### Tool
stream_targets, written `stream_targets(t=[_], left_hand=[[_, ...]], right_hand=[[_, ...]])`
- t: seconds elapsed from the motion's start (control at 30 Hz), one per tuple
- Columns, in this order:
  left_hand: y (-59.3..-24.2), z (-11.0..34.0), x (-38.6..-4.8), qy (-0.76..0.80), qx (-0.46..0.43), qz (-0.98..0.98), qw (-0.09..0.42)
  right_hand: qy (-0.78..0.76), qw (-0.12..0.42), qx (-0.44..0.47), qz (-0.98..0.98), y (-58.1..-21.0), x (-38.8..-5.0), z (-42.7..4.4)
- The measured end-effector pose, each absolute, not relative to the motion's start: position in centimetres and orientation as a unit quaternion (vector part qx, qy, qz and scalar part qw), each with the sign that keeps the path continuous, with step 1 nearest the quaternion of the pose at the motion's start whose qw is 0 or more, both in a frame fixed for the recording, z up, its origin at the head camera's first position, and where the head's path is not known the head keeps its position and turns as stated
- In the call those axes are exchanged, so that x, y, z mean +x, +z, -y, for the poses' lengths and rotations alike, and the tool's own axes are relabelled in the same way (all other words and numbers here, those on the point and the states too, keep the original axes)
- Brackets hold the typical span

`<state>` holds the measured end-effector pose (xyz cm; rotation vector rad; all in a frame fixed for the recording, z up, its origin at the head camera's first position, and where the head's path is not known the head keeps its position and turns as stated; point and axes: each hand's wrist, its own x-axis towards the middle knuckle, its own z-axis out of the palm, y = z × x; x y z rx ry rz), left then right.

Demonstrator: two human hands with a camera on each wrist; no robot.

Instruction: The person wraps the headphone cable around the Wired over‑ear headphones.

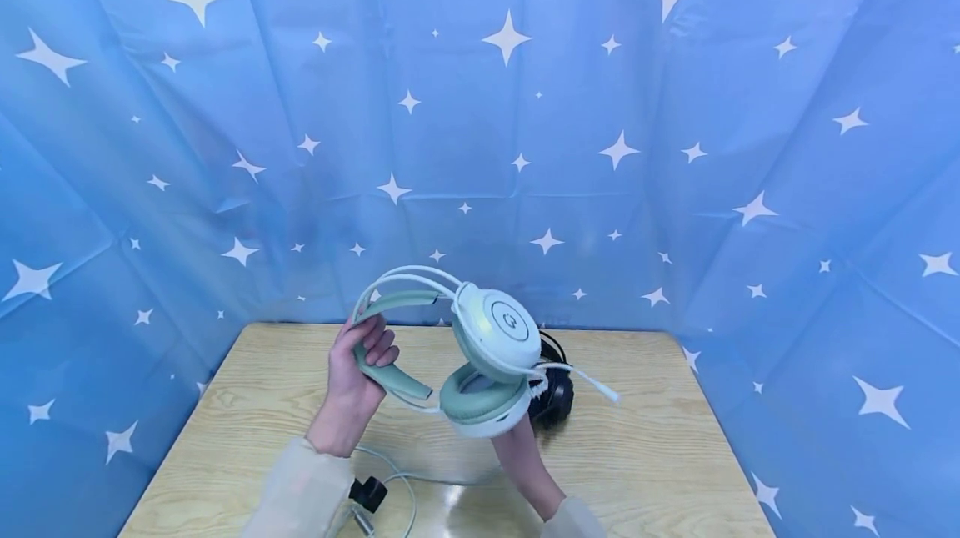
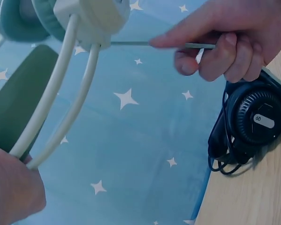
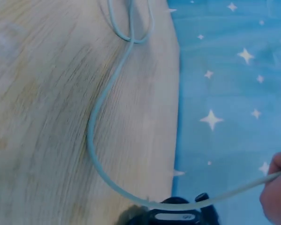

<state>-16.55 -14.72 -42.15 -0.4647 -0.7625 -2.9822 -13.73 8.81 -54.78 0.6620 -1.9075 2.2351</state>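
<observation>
My left hand grips the padded headband of a white and green headset, holding it tilted above the table. Its round ear cups hang to the right, and a thin microphone boom sticks out past them. In the left wrist view my right hand pinches the headset's pale cable close below an ear cup, index finger stretched along it. From the head view that hand is mostly hidden behind the cups. The right wrist view shows the cable curving from those fingers down towards the table.
Black headphones lie on the wooden table behind the raised headset, near the back edge. A small black object shows beside my left sleeve, with loops of cable near it. A blue star-patterned curtain surrounds the table.
</observation>
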Motion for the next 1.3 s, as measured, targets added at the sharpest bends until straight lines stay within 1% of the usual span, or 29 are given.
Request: stream_targets(t=[0.03, 0.13, 0.17, 0.4, 0.5, 0.73, 0.8, 1.03, 1.3], left_hand=[[-42.1, 14.5, -16.6, -0.959, -0.135, 0.248, 0.022], [-41.7, 13.9, -16.6, -0.963, -0.088, 0.250, 0.038], [-41.6, 13.7, -16.6, -0.964, -0.073, 0.251, 0.043], [-41.2, 12.3, -16.5, -0.954, -0.006, 0.290, 0.077], [-41.2, 11.9, -16.6, -0.949, 0.004, 0.302, 0.091], [-41.2, 11.2, -16.6, -0.946, 0.011, 0.308, 0.099], [-41.2, 11.0, -16.7, -0.944, 0.015, 0.312, 0.106], [-41.3, 10.5, -16.8, -0.919, 0.041, 0.360, 0.156], [-41.7, 10.3, -16.9, -0.876, 0.052, 0.423, 0.226]], right_hand=[[0.721, 0.068, 0.207, 0.658, -54.5, -13.6, -8.6], [0.681, 0.045, 0.165, 0.712, -53.7, -13.0, -8.2], [0.680, 0.040, 0.170, 0.712, -53.5, -12.9, -8.1], [0.630, 0.063, 0.222, 0.742, -52.9, -12.6, -7.2], [0.616, 0.059, 0.220, 0.754, -52.6, -12.5, -7.1], [0.597, 0.015, 0.191, 0.779, -52.1, -12.7, -7.1], [0.594, 0.010, 0.192, 0.781, -52.0, -12.7, -7.1], [0.601, 0.030, 0.211, 0.771, -51.6, -12.2, -7.1], [0.625, -0.012, 0.202, 0.754, -50.0, -10.9, -7.9]])
